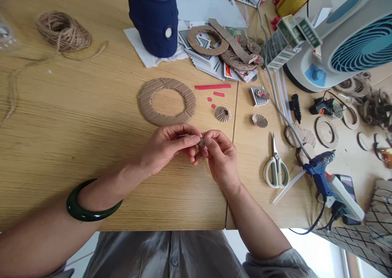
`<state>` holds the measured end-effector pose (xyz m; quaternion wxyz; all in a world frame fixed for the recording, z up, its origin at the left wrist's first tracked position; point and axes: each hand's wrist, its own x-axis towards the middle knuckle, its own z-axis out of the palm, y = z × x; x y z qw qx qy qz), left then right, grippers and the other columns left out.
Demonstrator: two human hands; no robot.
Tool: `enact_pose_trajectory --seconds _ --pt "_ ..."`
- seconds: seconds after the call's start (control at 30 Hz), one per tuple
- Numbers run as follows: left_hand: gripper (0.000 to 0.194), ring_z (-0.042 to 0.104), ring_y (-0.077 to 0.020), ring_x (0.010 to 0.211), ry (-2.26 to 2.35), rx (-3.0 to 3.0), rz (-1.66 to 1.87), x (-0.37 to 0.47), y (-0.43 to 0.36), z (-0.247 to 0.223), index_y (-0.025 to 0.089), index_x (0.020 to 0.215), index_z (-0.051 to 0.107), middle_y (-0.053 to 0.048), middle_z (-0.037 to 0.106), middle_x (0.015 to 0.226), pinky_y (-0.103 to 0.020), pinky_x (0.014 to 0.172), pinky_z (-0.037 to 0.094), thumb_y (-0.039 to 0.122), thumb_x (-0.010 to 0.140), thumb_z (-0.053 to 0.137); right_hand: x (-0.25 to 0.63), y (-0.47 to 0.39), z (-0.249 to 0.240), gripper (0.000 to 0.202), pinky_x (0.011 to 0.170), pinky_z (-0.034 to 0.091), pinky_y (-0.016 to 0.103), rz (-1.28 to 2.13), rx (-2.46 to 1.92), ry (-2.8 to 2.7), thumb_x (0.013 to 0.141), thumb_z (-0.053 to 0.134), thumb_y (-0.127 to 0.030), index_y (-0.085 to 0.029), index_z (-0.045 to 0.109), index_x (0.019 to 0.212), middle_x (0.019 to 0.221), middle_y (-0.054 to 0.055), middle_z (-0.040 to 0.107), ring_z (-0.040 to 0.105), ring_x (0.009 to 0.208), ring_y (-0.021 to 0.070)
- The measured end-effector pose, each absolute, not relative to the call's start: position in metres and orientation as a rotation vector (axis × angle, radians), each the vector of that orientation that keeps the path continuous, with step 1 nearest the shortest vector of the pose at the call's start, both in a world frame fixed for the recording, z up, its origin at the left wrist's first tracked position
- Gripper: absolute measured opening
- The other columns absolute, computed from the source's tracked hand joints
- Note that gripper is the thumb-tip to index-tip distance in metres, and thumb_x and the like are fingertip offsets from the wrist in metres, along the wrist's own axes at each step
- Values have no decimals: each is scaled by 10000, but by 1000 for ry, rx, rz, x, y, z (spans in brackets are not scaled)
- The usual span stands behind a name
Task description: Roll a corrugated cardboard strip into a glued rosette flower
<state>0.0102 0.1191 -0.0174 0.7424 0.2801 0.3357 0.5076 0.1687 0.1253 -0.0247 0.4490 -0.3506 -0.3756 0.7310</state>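
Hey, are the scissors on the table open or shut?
Shut. The scissors lie on the table with both blades together, tapering to a single point.

The wood-grained table [76, 106] bore, clockwise around its middle, a coil of twine [70, 36] at ten o'clock, a flat cardboard ring [190, 100] nearer in toward half past ten, and white paper [137, 45] at eleven. A red strip [212, 87] lay at one, a pleated disc [227, 115] at two, the fan [343, 45] farther out there, and scissors [276, 157] at four. The dark tangle [375, 106] at three was too blurred to name.
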Motion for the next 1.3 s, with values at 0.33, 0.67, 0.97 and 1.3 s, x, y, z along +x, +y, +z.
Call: enact_pose_trajectory --seconds 0.33,0.67,0.97,1.3 --pt "108 664 -144 553 796 650 1125 10 118 -18 165 865 772 -2 686 612 -246 512 599 247 826 829 168 126 -25 250 550 625 274 1821 -911 -914 885 767 -417 -210 633 843 607 -74 564 626 538 111" --pt "114 670 -136 569 849 720 1153 10 116 -21 152 907 757 2 688 635 -233 512 600 247 861 799 165 125 -26 246 534 606 258 1825 -888 -891 892 763 -395 -199 631 825 597 -68 581 619 539 107" --pt "136 656 -131 549 911 739 1195 13 117 -19 147 887 748 8 670 616 -226 487 584 256 837 812 165 125 -28 247 546 607 273 1818 -946 -907 884 772 -413 -206 638 859 644 -50 630 633 567 119" --pt "163 629 -114 489 1000 764 1197 14 116 -23 161 902 718 29 661 588 -223 495 553 283 836 804 165 127 -31 251 549 617 256 1806 -957 -919 846 812 -405 -197 674 858 673 -27 693 648 584 116"
